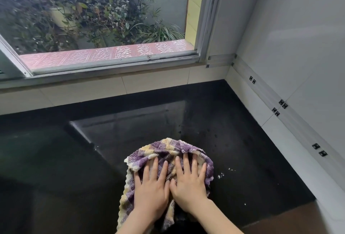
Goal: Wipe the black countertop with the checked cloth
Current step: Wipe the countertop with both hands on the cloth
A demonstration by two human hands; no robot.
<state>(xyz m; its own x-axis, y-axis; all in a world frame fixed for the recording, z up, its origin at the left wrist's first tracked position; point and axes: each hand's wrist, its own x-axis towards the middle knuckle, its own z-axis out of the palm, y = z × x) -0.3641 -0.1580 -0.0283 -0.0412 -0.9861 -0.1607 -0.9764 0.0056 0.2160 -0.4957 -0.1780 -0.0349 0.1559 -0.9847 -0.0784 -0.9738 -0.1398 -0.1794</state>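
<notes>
A purple, yellow and white checked cloth (164, 149) lies bunched on the black countertop (242, 149) near its front edge. My left hand (151, 190) presses flat on the cloth's left half, fingers spread. Beside it, thumbs touching, my right hand (188, 187) presses flat on the right half. Neither hand is closed around the cloth; both palms bear down on it. Part of the cloth hangs toward me under my wrists.
Small white crumbs (221, 175) lie on the counter just right of the cloth. A tiled wall (298, 46) bounds the counter on the right, a tiled ledge (149, 82) and window (93, 18) at the back. The counter's front right edge (280, 213) meets a brown floor.
</notes>
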